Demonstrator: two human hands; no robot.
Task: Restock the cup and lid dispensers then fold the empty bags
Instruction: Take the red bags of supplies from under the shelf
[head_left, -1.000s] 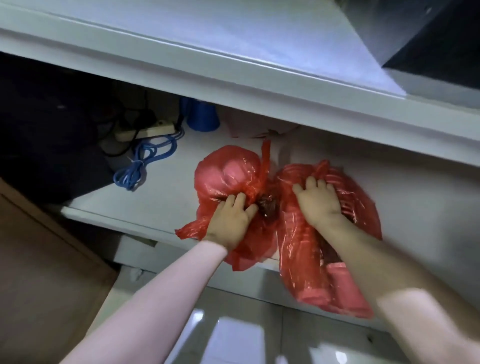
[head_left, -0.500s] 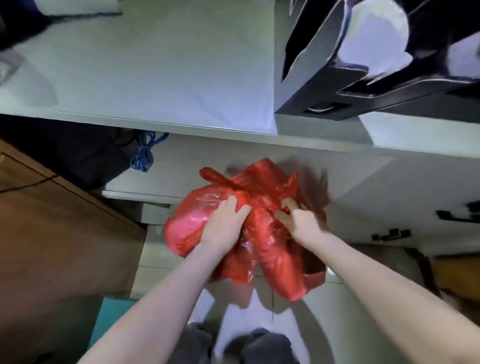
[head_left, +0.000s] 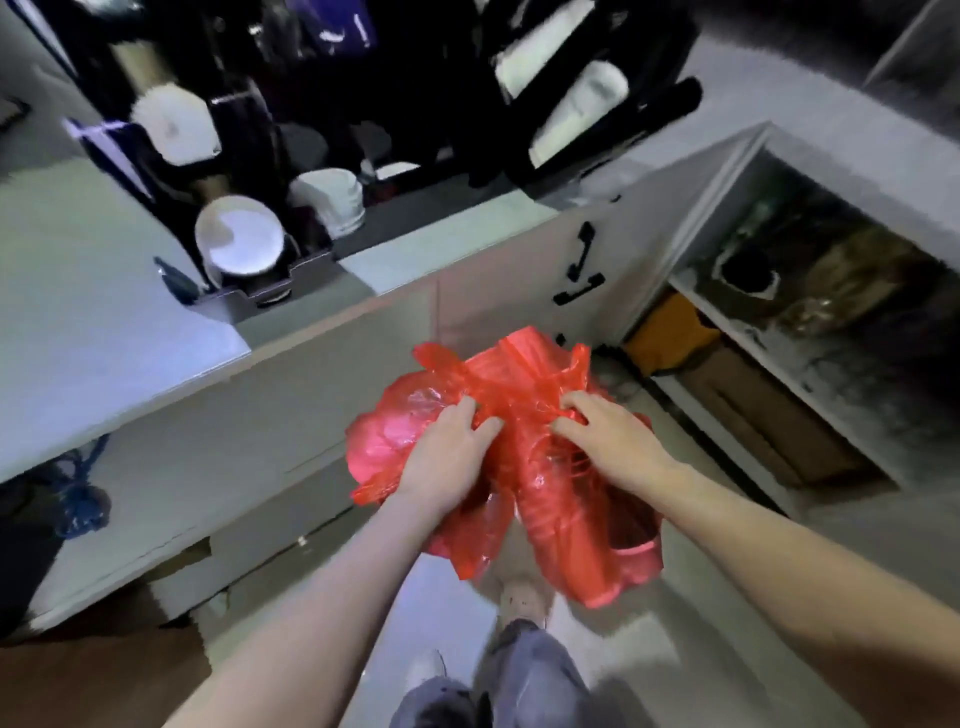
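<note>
The bags (head_left: 519, 457) hang (in both hands) before the counter (head_left: 104, 312); the dispenser (head_left: 249, 260) sits on it.

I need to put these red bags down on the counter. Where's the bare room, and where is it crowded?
Both hands, left hand and right hand, hold the red bags in front of the cabinet. The counter is bare left of the black dispenser rack, out to its front edge. A narrower strip lies before the rack. The rack itself is crowded with white lids and cups.

- The red bags (head_left: 519, 415), gripped by the left hand (head_left: 447, 457) and right hand (head_left: 608, 441), have been lifted off the low shelf and now hang in the air before the counter (head_left: 104, 312).
- The black dispenser (head_left: 249, 260) has come into sight up and left of the hands.
</note>
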